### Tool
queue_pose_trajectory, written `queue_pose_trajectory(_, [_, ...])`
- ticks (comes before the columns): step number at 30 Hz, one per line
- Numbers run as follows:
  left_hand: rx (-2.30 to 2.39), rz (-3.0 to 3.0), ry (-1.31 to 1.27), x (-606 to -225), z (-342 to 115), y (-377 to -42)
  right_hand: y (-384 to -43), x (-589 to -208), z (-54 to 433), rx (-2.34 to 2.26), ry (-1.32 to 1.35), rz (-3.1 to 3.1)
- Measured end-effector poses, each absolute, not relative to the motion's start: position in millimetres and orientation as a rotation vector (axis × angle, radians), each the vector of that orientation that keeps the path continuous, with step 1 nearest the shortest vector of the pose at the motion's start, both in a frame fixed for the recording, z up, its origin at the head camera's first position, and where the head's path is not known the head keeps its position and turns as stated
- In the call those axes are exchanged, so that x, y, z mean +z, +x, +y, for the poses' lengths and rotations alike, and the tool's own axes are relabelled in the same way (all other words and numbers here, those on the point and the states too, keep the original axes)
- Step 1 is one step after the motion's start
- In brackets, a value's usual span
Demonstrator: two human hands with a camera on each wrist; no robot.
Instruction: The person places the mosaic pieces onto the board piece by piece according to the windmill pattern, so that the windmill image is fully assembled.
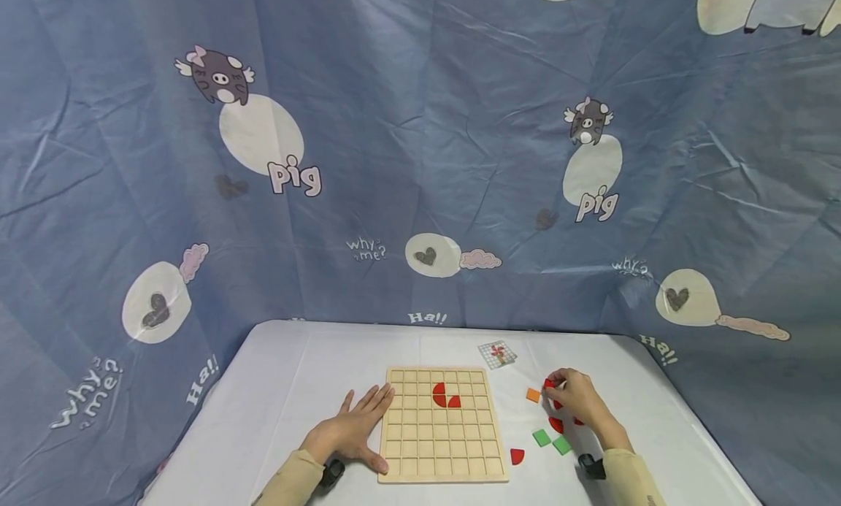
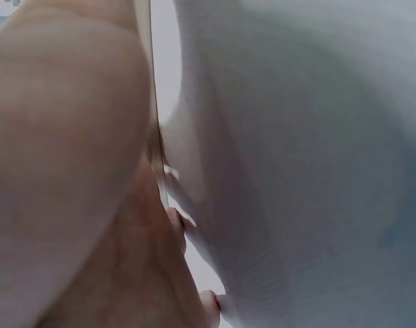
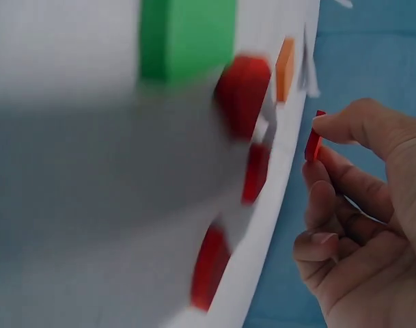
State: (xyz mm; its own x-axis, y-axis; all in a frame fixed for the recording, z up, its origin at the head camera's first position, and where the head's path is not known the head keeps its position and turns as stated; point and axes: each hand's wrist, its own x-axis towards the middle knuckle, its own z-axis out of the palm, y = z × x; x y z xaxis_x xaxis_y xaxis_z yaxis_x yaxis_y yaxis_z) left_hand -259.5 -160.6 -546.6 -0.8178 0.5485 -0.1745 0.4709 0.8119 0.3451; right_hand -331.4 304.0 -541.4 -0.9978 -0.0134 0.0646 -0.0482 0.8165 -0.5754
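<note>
My left hand (image 1: 355, 427) lies with spread, straight fingers along the left edge of a wooden grid board (image 1: 435, 449), thumb at its near corner. The left wrist view is mostly filled by that hand (image 2: 64, 150) up close. Three red quarter-circle tiles (image 1: 439, 401) sit together in upper cells of the board. Right of the board, my right hand (image 1: 581, 398) pinches a small red tile (image 3: 313, 142) between thumb and index finger, lifted off the table. Loose red tiles (image 1: 555, 425) lie beneath and near this hand, partly hidden by it.
Two green square tiles (image 1: 542, 438) and a red quarter-circle tile (image 1: 517, 456) lie right of the board. An orange square tile (image 1: 533, 395) is farther back. Patterned cards (image 1: 497, 354) rest behind the board on the white table (image 1: 315, 374). A blue curtain (image 1: 368, 163) surrounds the table.
</note>
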Motion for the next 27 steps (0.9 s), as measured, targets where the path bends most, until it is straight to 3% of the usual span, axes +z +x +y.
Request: queue_pose_trajectory(27, [0.440, 2.732, 0.758, -550.2, -160.9, -262.7, -309.9, -533.4, 184.0, 0.869, 0.741, -2.894])
